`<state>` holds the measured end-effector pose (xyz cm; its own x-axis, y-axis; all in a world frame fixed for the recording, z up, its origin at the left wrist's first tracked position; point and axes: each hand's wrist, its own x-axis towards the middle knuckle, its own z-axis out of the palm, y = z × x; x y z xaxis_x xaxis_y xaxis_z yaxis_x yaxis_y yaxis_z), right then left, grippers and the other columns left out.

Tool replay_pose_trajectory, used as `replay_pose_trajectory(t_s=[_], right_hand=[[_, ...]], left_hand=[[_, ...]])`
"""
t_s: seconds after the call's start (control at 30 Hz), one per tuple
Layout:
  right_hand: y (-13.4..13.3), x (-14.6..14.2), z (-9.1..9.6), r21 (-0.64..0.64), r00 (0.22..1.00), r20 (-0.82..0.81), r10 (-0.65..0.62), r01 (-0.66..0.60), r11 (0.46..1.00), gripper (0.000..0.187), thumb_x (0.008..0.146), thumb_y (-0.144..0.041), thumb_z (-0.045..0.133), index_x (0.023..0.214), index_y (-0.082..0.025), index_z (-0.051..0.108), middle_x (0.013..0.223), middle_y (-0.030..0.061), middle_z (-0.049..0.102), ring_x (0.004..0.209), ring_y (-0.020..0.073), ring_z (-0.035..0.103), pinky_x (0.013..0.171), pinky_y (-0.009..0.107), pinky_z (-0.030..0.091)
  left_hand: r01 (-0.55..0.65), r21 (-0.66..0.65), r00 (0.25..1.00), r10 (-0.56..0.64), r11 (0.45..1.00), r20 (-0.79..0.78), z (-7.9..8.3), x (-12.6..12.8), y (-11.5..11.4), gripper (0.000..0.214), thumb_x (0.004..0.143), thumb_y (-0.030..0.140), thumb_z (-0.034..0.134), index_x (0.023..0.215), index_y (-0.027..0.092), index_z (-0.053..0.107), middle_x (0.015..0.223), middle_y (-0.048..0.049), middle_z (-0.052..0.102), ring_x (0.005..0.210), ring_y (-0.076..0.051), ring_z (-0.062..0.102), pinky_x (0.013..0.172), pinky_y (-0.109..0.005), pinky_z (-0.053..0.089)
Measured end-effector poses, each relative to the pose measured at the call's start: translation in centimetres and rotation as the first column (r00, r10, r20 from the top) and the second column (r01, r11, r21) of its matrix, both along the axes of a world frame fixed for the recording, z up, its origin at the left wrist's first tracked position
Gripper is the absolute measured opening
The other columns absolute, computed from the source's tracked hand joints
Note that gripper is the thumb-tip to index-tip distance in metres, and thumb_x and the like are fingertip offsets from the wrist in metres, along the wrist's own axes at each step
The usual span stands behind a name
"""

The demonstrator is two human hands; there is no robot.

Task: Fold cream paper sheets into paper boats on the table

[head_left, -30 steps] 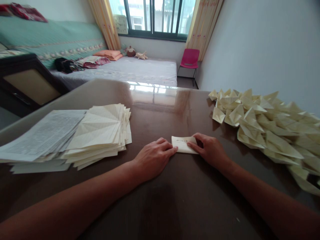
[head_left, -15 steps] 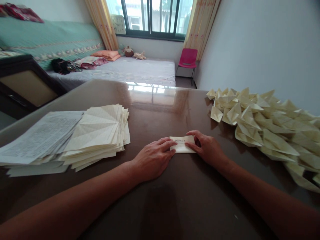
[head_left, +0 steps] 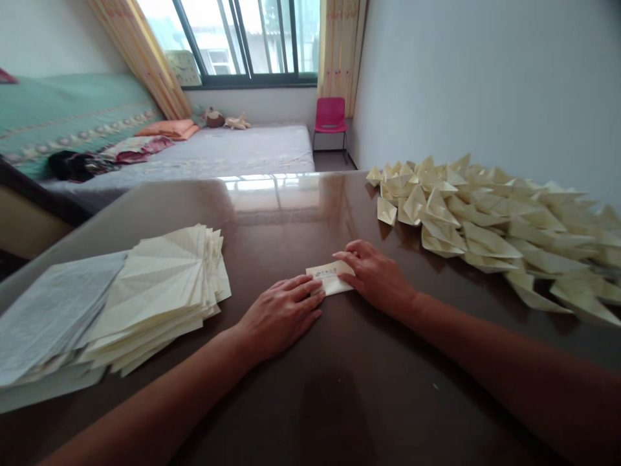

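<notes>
A: Where's the paper?
B: The small folded paper lies flat on the surface, between the left hand and the right hand; sheet stack off to the left, folded pile to the right
A: Gripped?
B: No. The fingers of both hands lie stretched out, tips pressing its two ends, nothing pinched. It looks like a crease being flattened
A: And next?
B: I'd judge one hand should pin it while the other lifts an edge for a fresh fold

A home bedroom: bed, curtained window, probably soft toys.
</notes>
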<state>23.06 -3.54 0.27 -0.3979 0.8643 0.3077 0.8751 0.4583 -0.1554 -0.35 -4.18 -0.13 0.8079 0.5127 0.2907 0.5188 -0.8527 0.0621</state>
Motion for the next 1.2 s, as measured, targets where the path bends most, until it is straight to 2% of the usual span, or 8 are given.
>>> replay_pose_trajectory(t_s=[0.1,0.17,0.27,0.37,0.63,0.87,1.1,1.2], right_hand=[[-1.9,-0.9,0.4,0.083,0.963,0.153,0.221,-0.236,0.968,0.039,0.095,-0.026,0.047,0.133,-0.021,0.049,0.135,0.0118,0.052,0.124,0.0245,0.044,0.098,0.039,0.037],[-3.1,-1.5,0.0,0.056,0.919,0.195,0.341,-0.358,0.932,0.057,0.094,-0.045,0.044,0.138,-0.01,0.043,0.139,0.0178,0.048,0.128,0.027,0.041,0.103,0.04,0.034],[-4.4,-2.0,-0.7,0.019,0.922,0.224,0.316,-0.329,0.944,0.088,0.085,-0.067,0.04,0.138,0.004,0.04,0.14,0.0267,0.043,0.132,0.0331,0.036,0.107,0.043,0.028],[-5.1,-1.8,-1.0,0.0,0.925,0.25,0.286,-0.295,0.955,0.093,0.083,-0.071,0.038,0.137,0.005,0.041,0.14,0.028,0.043,0.133,0.0346,0.036,0.108,0.043,0.027],[-6.2,-1.7,0.7,-0.005,0.908,0.385,0.168,-0.18,0.984,0.084,0.083,-0.067,0.046,0.123,0.006,0.056,0.125,0.0319,0.055,0.119,0.0411,0.049,0.095,0.053,0.037],[-6.4,-1.8,2.1,-0.062,0.862,0.494,0.11,-0.091,0.994,0.067,0.084,-0.063,0.048,0.098,-0.001,0.07,0.097,0.027,0.068,0.091,0.0346,0.059,0.085,0.05,0.037],[-4.1,-0.8,2.3,-0.045,0.91,0.386,0.148,-0.142,0.989,0.025,0.093,-0.029,0.049,0.089,-0.013,0.067,0.083,0.0136,0.069,0.08,0.0248,0.058,0.07,0.037,0.034],[-2.8,0.0,2.1,-0.025,0.944,0.307,0.117,-0.115,0.993,0.024,0.09,-0.038,0.055,0.095,-0.016,0.064,0.089,0.0111,0.068,0.086,0.0244,0.058,0.07,0.034,0.034]], left_hand=[[0.019,0.011,1.0,-0.019,1.0,-0.006,0.1,0.1,0.1,0.031,0.093,0.028,0.048,0.12,0.021,0.061,0.125,-0.0059,0.062,0.121,-0.022,0.054,0.101,-0.039,0.048],[0.038,0.013,0.999,-0.038,0.999,-0.014,0.1,0.1,0.1,0.031,0.093,0.027,0.048,0.12,0.02,0.061,0.127,-0.0062,0.061,0.123,-0.023,0.053,0.103,-0.039,0.048],[0.044,0.031,0.999,-0.043,0.999,-0.029,0.0,0.0,0.2,0.034,0.092,0.026,0.048,0.124,0.02,0.059,0.132,-0.0062,0.058,0.124,-0.024,0.052,0.102,-0.04,0.048],[0.032,0.041,0.998,-0.029,0.999,-0.056,0.0,-0.2,0.4,0.036,0.093,0.027,0.048,0.127,0.022,0.057,0.132,-0.005,0.058,0.123,-0.024,0.053,0.1,-0.041,0.05],[0.058,-0.016,0.995,-0.059,0.998,-0.085,0.2,-0.9,0.9,0.038,0.093,0.028,0.047,0.13,0.025,0.054,0.135,-0.0033,0.055,0.127,-0.022,0.049,0.102,-0.039,0.048],[0.034,0.01,0.995,-0.032,0.999,-0.093,0.5,-1.1,0.9,0.034,0.093,0.03,0.048,0.125,0.025,0.059,0.13,-0.0021,0.06,0.124,-0.021,0.052,0.1,-0.038,0.049],[-0.004,0.002,0.999,0.004,1.0,0.039,0.6,-0.8,0.7,0.02,0.092,0.029,0.05,0.093,0.022,0.07,0.111,-0.0026,0.07,0.109,-0.018,0.062,0.094,-0.032,0.051],[-0.038,-0.037,0.995,0.041,0.999,0.089,0.3,-0.5,0.7,0.02,0.093,0.029,0.05,0.088,0.021,0.068,0.106,-0.0033,0.069,0.1,-0.016,0.064,0.089,-0.028,0.052]])
